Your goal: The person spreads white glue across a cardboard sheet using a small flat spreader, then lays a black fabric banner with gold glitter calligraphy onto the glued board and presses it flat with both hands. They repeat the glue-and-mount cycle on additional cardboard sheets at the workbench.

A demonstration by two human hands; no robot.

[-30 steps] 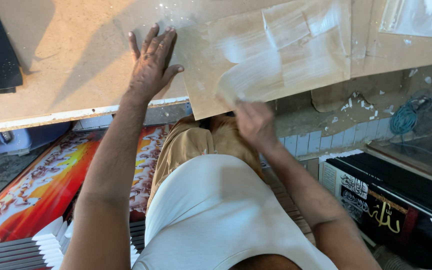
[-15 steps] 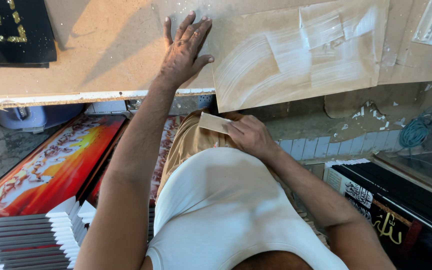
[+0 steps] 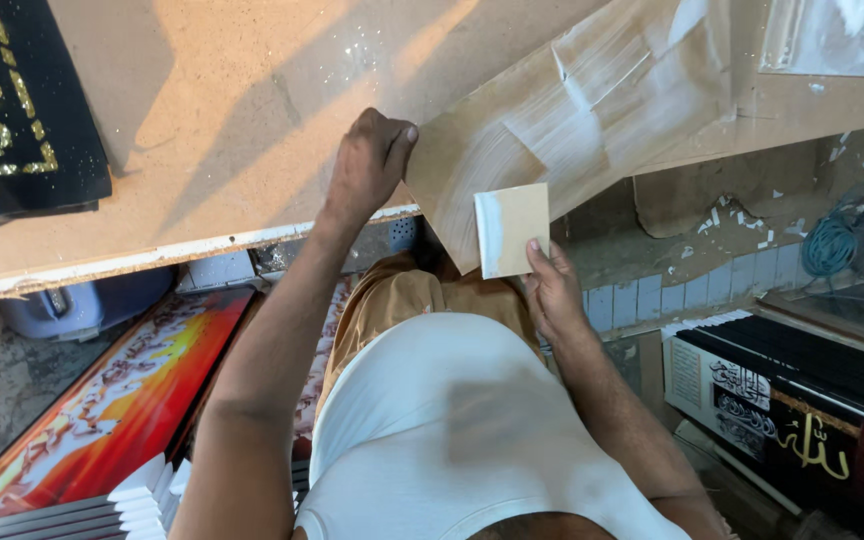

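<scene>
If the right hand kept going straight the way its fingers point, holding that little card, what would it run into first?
Most likely the glue-smeared brown sheet hanging over the table edge. The right hand points up and away with the small card just before that sheet; depth is hard to judge, so the card may already touch it.

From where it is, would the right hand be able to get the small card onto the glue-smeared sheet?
Probably yes. The right hand holds the small card just below the glue-smeared sheet, already overlapping its lower edge, with nothing between them. The left hand grips the sheet's left edge, clear of the way.
</scene>
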